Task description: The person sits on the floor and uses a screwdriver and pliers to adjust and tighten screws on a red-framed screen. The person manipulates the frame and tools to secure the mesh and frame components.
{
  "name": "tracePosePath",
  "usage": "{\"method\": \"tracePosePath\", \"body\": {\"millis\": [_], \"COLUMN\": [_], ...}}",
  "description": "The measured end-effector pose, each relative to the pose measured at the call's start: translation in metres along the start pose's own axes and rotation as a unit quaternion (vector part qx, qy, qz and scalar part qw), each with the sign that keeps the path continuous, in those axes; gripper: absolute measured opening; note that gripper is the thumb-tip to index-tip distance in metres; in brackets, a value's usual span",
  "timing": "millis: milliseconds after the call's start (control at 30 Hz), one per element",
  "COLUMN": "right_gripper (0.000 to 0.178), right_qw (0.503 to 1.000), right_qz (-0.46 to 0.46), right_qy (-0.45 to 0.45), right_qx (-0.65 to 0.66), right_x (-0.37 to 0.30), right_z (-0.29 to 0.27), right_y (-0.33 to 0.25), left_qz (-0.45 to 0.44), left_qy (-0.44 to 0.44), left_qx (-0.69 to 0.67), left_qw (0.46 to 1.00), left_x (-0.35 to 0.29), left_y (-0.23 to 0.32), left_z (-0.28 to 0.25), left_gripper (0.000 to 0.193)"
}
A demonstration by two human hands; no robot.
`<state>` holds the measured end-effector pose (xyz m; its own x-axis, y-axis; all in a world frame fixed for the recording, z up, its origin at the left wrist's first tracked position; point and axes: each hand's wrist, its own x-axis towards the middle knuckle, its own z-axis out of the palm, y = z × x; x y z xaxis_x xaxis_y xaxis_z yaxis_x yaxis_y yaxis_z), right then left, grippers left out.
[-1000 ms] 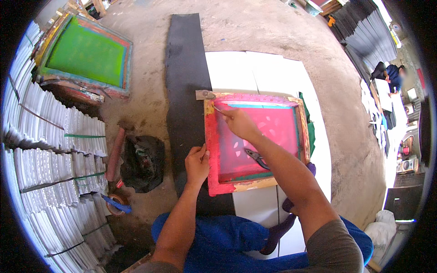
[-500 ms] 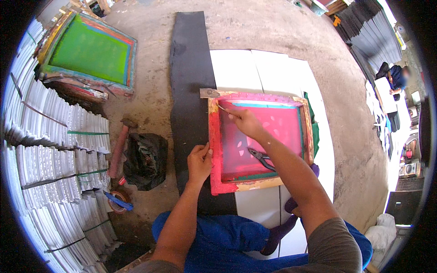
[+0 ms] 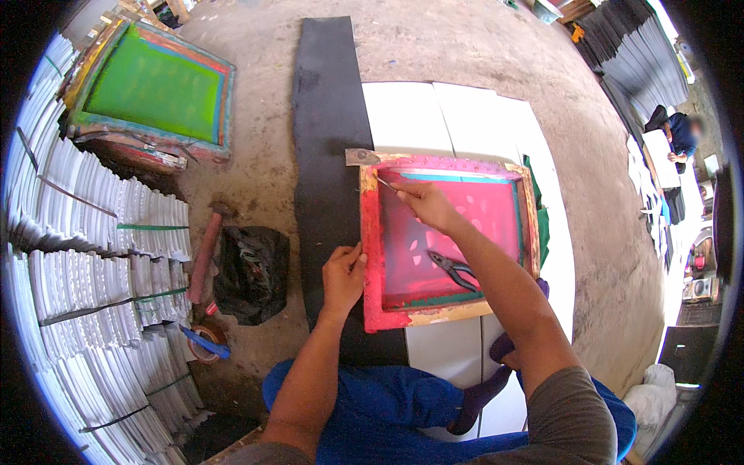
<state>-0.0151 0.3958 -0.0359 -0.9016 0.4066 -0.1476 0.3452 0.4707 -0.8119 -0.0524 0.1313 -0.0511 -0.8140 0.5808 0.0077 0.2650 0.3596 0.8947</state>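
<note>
So, clock positions are taken from the middle of my red-painted frame [image 3: 373, 283], left to right. Far out from 8 to 10 I've got strapped stacks of white sheets [image 3: 74, 310], then a green screen in a paint-stained frame [image 3: 155, 85] at 10. Over at 8 there's a tape roll [image 3: 209, 355] with something blue lying across it, and at 9 a red-handled hammer [image 3: 205, 260] lies right beside a crumpled black bag [image 3: 252, 275]. The long black strip [image 3: 329, 116] runs out toward 11.

My left hand [image 3: 342, 280] is against the frame's left rail between 8 and 9, thumb by the edge; can't tell if my fingers wrap underneath. The frame itself lies partly on that strip, partly on white panels [image 3: 407, 116]. My right hand [image 3: 428, 208] is pinching a thin tool [image 3: 385, 184], its tip at the inside corner between 10 and 11. Open-handled pliers [image 3: 452, 269] rest on the pink mesh [image 3: 395, 232] at 6, just below center. Some green material [image 3: 540, 221] pokes out past the right rail near 3, and well off at 2 there's another person [image 3: 682, 136].
</note>
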Motion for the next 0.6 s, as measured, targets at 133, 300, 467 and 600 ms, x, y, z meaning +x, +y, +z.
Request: {"method": "tracePosePath", "body": {"millis": [133, 300, 467, 600], "right_gripper": [0.037, 0.036, 0.033, 0.036], "right_qw": [0.974, 0.975, 0.969, 0.972], "right_qz": [-0.126, 0.167, 0.214, -0.024], "right_qy": [0.062, -0.082, -0.101, 0.01], "right_qx": [-0.176, 0.124, 0.07, -0.232], "right_x": [-0.005, 0.008, 0.015, -0.017], "right_z": [0.008, -0.016, -0.028, 0.005], "right_y": [0.008, -0.026, -0.053, -0.035], "left_qz": [0.003, 0.018, -0.002, -0.023], "left_qy": [-0.009, -0.007, -0.007, 0.006], "left_qx": [0.009, 0.028, -0.008, -0.014], "left_qw": [1.0, 0.999, 1.0, 1.0], "left_x": [0.0, -0.001, 0.001, 0.0], "left_y": [-0.001, -0.008, -0.003, -0.002], "left_z": [-0.001, 0.0, 0.002, 0.001], "left_gripper": [0.029, 0.029, 0.03, 0.031]}}
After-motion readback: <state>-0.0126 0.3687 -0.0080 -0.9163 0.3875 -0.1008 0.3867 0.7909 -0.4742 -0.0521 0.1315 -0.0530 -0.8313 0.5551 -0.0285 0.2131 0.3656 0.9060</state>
